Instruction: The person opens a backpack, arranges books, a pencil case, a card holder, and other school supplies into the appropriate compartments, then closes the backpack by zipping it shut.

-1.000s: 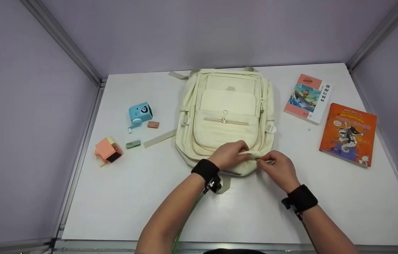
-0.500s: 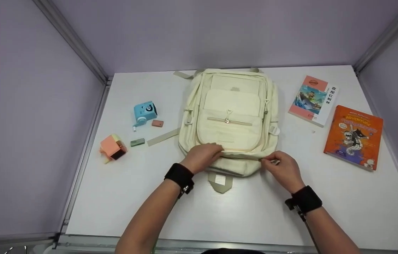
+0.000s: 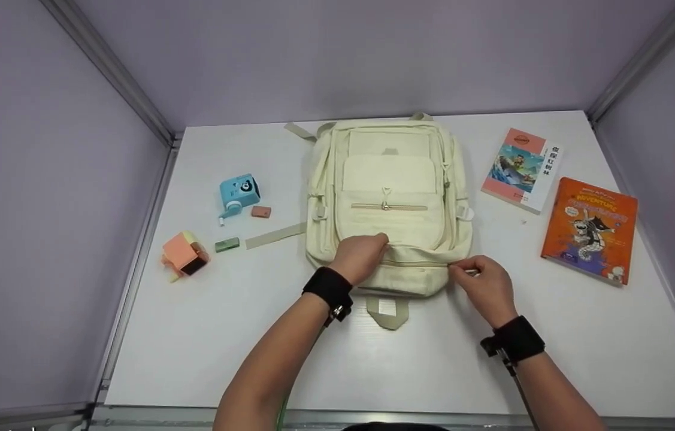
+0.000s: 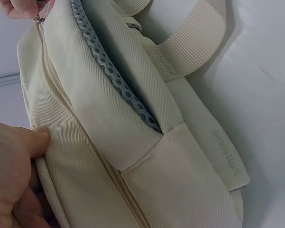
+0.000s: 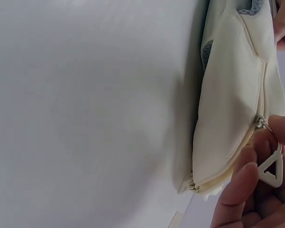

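Observation:
A cream backpack lies on the white table, its webbing loop toward me. My left hand grips the fabric at the bag's near end; in the left wrist view the thumb presses on the cloth and the fingers are partly hidden beneath. At the near right corner, my right hand pinches a zipper pull. The right wrist view shows the metal slider at the fingertips, with a white triangular tag hanging over the fingers. A closed zipper line runs along the bag's near end.
To the right lie a pink-and-blue book and an orange book. At left are a blue crank sharpener, an orange-pink boxy object, a reddish block, a green block and a strap.
My left hand has moved left, away from the right hand, then slightly back along the bag's near end. The right hand has drawn the zipper pull a little to the right.

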{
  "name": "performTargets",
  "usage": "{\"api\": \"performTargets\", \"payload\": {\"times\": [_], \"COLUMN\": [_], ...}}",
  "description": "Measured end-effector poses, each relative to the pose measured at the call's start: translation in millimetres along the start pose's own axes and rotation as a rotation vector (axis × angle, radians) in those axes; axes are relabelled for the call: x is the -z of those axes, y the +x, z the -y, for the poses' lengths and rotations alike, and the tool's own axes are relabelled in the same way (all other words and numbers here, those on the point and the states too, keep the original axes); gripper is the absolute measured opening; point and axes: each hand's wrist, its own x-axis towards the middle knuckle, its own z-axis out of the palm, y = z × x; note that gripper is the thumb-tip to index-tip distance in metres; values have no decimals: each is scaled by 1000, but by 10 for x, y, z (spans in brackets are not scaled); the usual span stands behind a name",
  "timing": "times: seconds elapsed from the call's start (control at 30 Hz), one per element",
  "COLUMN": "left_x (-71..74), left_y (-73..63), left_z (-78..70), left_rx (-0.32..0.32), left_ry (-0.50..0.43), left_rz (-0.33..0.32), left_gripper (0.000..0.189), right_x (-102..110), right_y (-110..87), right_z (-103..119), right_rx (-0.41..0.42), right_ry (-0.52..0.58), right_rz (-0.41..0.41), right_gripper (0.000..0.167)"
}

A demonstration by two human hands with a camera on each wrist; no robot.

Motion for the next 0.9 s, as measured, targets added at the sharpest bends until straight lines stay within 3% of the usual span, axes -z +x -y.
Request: {"api": "performTargets", "payload": {"times": [0.23, 0.47, 0.9], "left_x": [8, 15, 3], "left_y": [11, 15, 25], "left_z": [-1, 9, 7], "left_rx": [3, 19, 36], "left_ry": [-41, -41, -48], "left_rz": [-6, 5, 16], "left_gripper": [25, 24, 25], "right_x": [-57, -155, -445], "right_y": [-39, -56, -75], "right_z": [1, 83, 378], "right_rx": [-57, -40, 100], "right_ry": [82, 117, -17], "right_rz": [12, 9, -6], "right_gripper": [25, 22, 14]}}
